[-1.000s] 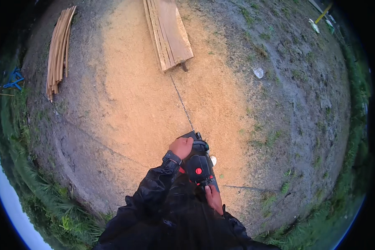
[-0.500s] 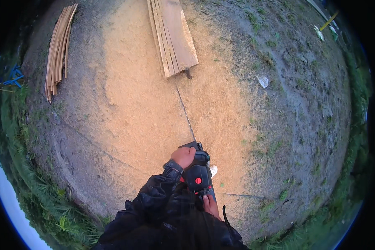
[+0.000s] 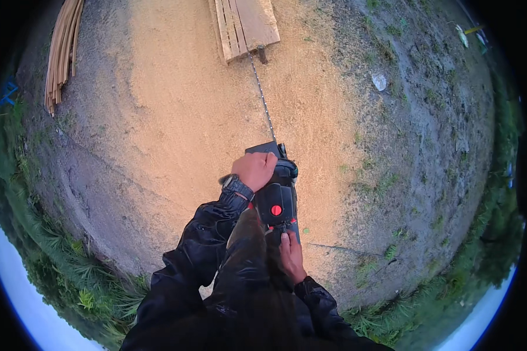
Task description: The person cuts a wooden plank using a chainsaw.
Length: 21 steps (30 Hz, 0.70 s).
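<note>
A chainsaw [image 3: 284,196] with a black body and a round red cap is in both my hands. My left hand [image 3: 255,169] is closed over its front handle. Lower down, my right hand [image 3: 290,257] grips the rear handle, its fingers partly hidden. The long, thin guide bar [image 3: 262,96] points away from me. Its tip appears to meet the near end of a timber slab [image 3: 257,26], close to one of several lengthwise slits; whether it touches the wood I cannot tell.
Sawdust [image 3: 181,117] covers the ground around the slab. A dark support [image 3: 262,56] shows under the slab's end. Long thin strips of wood [image 3: 63,50] lie at the far left. Muddy ground with grass and a pale scrap [image 3: 379,82] is on the right.
The chainsaw and my hands have moved forward in the view, and the bar tip has come up to the slab's end. One of my legs now shows beside the saw.
</note>
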{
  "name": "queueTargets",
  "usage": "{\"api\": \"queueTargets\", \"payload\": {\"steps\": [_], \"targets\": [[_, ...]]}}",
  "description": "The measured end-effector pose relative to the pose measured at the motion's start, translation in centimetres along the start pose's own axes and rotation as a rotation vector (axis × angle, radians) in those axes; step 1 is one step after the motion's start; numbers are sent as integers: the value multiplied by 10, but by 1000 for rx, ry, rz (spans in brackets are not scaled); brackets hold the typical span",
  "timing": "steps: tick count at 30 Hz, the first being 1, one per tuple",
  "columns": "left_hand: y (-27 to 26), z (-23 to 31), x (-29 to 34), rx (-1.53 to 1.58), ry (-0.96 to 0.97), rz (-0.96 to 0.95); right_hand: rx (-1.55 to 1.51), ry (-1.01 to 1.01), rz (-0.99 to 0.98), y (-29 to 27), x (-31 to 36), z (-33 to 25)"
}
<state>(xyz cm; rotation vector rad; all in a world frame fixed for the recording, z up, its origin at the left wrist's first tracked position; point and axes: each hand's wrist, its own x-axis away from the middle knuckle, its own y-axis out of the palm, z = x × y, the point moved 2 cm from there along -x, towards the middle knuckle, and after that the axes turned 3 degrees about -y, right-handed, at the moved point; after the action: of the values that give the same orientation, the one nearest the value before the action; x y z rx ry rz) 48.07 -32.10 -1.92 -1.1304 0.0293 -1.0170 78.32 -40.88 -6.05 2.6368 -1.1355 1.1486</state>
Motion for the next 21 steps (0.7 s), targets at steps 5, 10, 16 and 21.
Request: {"api": "queueTargets", "payload": {"steps": [5, 10, 16, 21], "targets": [[10, 4, -9, -37, -17, -1, -71, 25, 5, 5, -16, 12], [26, -3, -15, -1, -12, 36, -144, 27, 30, 11, -28, 30], [33, -1, -21, -16, -4, 48, -26, -71, 67, 11, -42, 53], [35, -7, -29, -5, 3, 61, -11, -122, 80, 14, -54, 66]]}}
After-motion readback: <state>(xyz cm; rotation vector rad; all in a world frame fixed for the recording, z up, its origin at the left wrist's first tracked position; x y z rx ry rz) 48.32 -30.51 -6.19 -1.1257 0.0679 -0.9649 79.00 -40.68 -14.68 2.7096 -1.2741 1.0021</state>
